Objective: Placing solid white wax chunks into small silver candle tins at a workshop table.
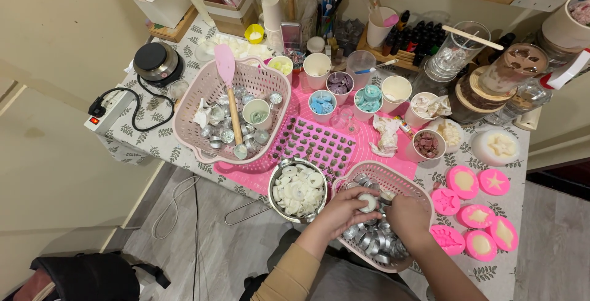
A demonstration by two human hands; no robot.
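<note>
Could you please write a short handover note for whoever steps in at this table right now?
Left hand: fingers hold a small round white wax tealight over the near pink plastic basket.
Right hand: reaching into that basket's silver metal tealight cups.
Steel saucepan beside it holds many white wax discs.
Far pink basket holds emptied cups.
Left: cups remaining in the near basket.

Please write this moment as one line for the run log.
left hand: holds white tealight | right hand: in near pink basket, on metal cups | steel pot: wax discs
</note>
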